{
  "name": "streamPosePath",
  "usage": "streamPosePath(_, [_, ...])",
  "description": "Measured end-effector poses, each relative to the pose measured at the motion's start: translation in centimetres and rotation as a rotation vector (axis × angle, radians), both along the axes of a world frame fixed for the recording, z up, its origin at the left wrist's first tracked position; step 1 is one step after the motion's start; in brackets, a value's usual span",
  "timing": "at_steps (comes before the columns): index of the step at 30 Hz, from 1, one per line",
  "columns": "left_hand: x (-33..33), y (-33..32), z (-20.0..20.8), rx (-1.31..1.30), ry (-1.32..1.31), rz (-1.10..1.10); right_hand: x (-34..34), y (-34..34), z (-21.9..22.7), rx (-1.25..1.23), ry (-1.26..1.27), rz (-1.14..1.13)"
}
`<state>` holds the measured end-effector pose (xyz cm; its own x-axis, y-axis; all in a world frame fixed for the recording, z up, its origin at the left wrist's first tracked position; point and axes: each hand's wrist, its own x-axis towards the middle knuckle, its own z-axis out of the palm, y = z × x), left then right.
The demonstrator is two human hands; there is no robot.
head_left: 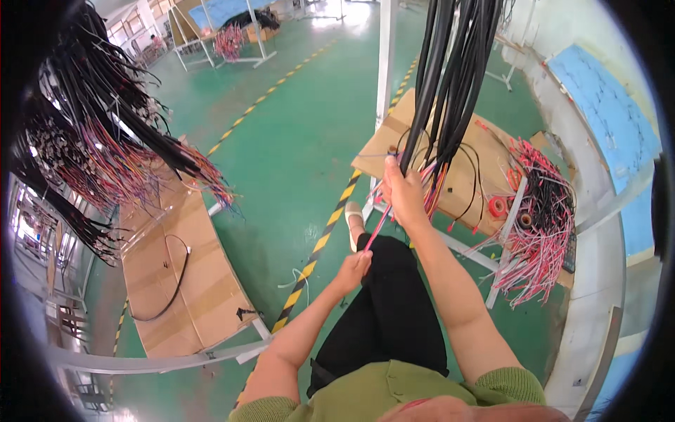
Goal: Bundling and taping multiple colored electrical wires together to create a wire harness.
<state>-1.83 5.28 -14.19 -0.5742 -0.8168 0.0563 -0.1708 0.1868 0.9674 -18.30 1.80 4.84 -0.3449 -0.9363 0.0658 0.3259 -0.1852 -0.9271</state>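
One bundle of long black cables (450,84) hangs before me, thin coloured wires at its lower end; one thin pinkish-red wire strand (378,228) spans my two bare hands; of two cardboard-covered surfaces, the left surface (204,299) carries one loose, curved black cable (174,294), the right surface (499,158) one red ring-shaped roll (492,204), with one heap of pink, white and black wires (545,204) near its outer end; my right hand (406,193) reaches forward, thumb up, fingers clamped on the bundle's lower end; my left hand (354,270), elbow bent, pinches the strand by my knee; the bundle's long axis runs steeply downward, wire ends toward me; the strand slants down-left.
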Motion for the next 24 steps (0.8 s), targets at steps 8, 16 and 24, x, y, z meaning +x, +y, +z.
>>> streamPosePath(8, [-0.2,-1.9,-0.3,0.109,-0.074,-0.086,-1.3,-1.8,-0.5,0.011,-0.063,0.072])
streamPosePath(16, [3.4,0.9,-0.4,-0.069,-0.29,0.007,-1.9,-0.3,-1.7,-0.066,-0.03,0.133])
streamPosePath(24, [9.1,3.5,0.4,0.228,-0.017,-0.031,2.7,5.5,-9.4,-0.096,-0.256,0.502])
